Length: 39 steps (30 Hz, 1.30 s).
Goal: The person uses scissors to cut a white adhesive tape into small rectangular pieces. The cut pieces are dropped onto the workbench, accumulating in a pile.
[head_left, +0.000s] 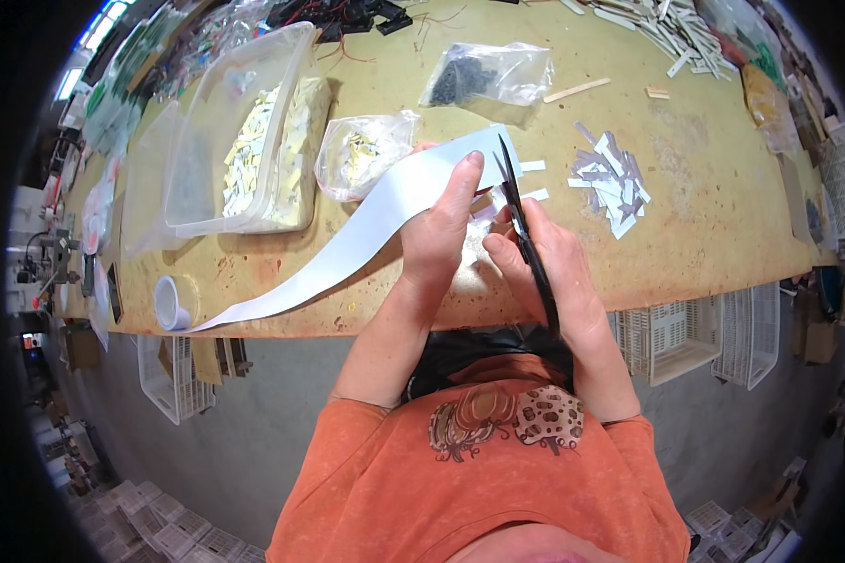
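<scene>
A long white strip of tape point(366, 218) runs from a roll point(167, 306) at the table's near left edge up to my left hand point(437, 235). That hand pinches it near its far end, thumb on top and fingers mostly hidden underneath. My right hand point(561, 267) is closed around black scissors point(526, 236). Their blades are parted and stand at the strip's free end; whether they touch it, I cannot tell. Small white cut pieces point(533, 195) lie just beyond the scissors. Farther right is a loose pile of white and grey strips point(612, 178).
At left stands a clear plastic bin point(296, 122) with pale yellow pieces, beside a clear bag point(333, 174) of similar bits. A bag of black parts point(465, 80) lies at the back. Thin sticks point(667, 28) are heaped far right. White crates point(671, 342) stand below the table edge.
</scene>
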{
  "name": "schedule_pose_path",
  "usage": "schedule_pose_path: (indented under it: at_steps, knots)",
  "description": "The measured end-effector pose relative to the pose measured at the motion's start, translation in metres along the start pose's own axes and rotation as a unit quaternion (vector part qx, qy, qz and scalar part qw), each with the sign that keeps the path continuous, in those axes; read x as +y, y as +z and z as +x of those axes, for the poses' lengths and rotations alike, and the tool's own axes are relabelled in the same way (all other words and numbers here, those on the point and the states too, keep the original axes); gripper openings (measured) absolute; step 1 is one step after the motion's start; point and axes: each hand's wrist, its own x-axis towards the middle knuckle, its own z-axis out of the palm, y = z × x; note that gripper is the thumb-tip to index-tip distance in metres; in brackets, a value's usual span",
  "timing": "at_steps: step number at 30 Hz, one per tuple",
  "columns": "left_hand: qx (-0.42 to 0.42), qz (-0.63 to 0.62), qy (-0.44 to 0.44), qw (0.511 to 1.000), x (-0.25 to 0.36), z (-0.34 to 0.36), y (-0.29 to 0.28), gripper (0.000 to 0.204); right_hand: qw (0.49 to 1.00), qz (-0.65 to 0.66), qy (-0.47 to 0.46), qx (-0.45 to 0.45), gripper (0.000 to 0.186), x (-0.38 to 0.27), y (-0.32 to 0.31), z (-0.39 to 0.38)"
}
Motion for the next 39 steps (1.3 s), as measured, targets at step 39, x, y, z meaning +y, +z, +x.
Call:
schedule_pose_path:
  at_steps: [39]
  knots:
    - [0.002,0.001,0.01,1.0,0.002,0.001,0.001,0.01,0.996,0.083,0.024,0.007,0.045,0.01,0.006,0.001]
